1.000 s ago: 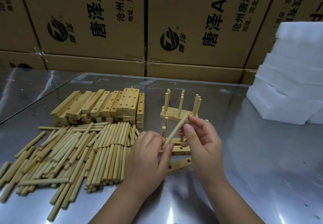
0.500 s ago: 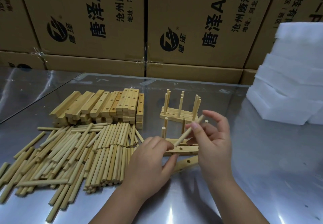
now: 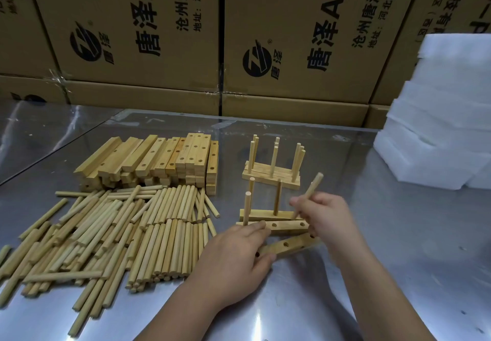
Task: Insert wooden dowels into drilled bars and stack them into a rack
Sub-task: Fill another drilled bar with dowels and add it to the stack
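My right hand [image 3: 322, 217] pinches a wooden dowel [image 3: 313, 185], tilted up to the right, its lower end down at the right end of a drilled bar [image 3: 265, 214] that carries two upright dowels. In front of it lies a second drilled bar [image 3: 288, 225] with one upright dowel [image 3: 247, 207] at its left end and open holes. My left hand [image 3: 236, 257] rests on that bar's left end, fingers over it. A third drilled bar [image 3: 289, 245] lies loose at the front. Behind stands a finished stack of bars with dowels [image 3: 272, 173].
A heap of loose dowels [image 3: 106, 234] covers the metal table [image 3: 398, 261] at the left, with a pile of drilled bars [image 3: 159, 162] behind it. White foam blocks [image 3: 438, 128] stand at the right. Cardboard boxes [image 3: 292, 35] line the back.
My right hand has carried the dowel down and right, from mid-air above the bars to the rear bar's right end. My left hand let go of the dowel and settled on the middle bar.
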